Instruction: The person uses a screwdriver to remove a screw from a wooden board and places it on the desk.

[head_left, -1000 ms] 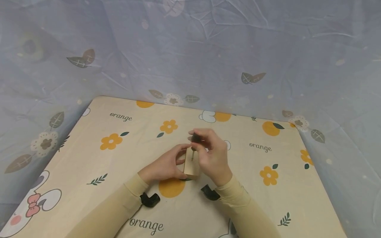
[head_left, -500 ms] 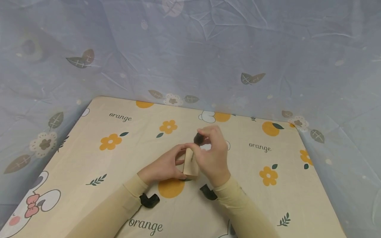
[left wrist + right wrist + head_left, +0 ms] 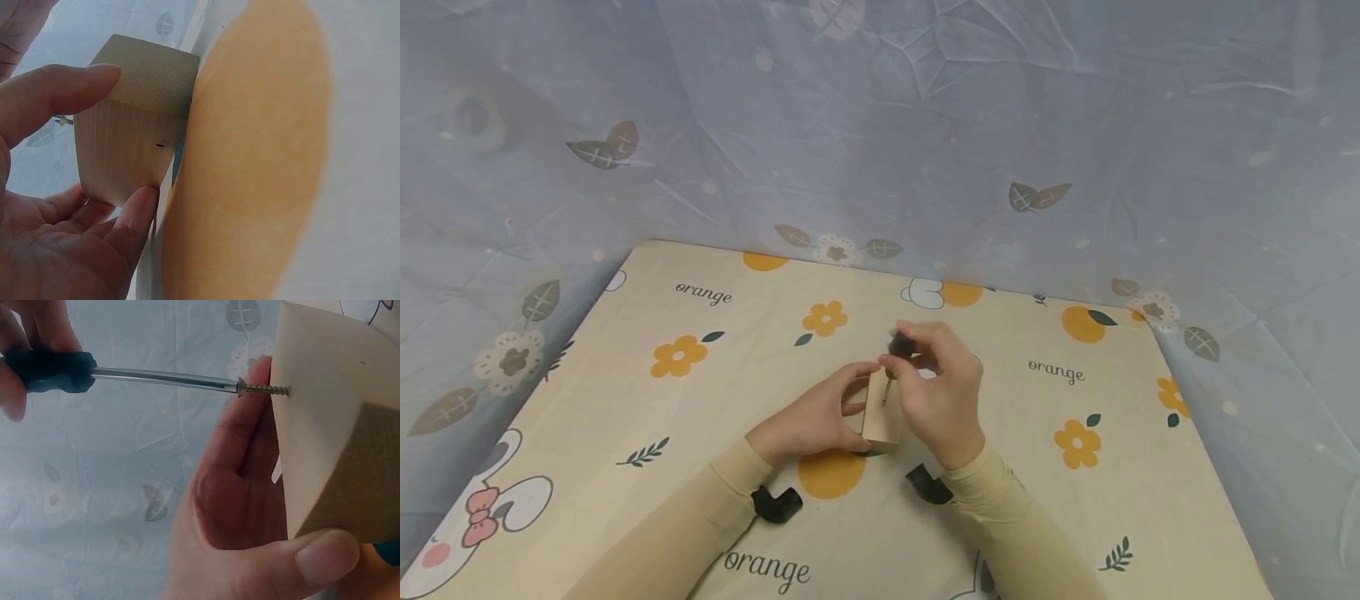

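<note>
Wooden block (image 3: 882,423) held between the thumb and fingers of my left hand (image 3: 820,417), resting on the printed surface (image 3: 737,492) near its middle, just beyond a printed orange. The hands differ in grip: the left is spread wide enough to span the block, its thumb on the near end and its fingers at the far side; the right hand (image 3: 943,400) is closed in a pinch, thumb and fingers about the dark handle of a screwdriver (image 3: 901,343). In the right wrist view, the metal shaft meets the head of a brass-coloured screw (image 3: 265,389), whose tip is in the block's upper face and whose thread is partly exposed. A small dark slot (image 3: 160,145) marks one side of the block. Behind the surface I face a pale blue patterned cloth (image 3: 850,125); my sleeves (image 3: 1026,525) are pale yellow.
</note>
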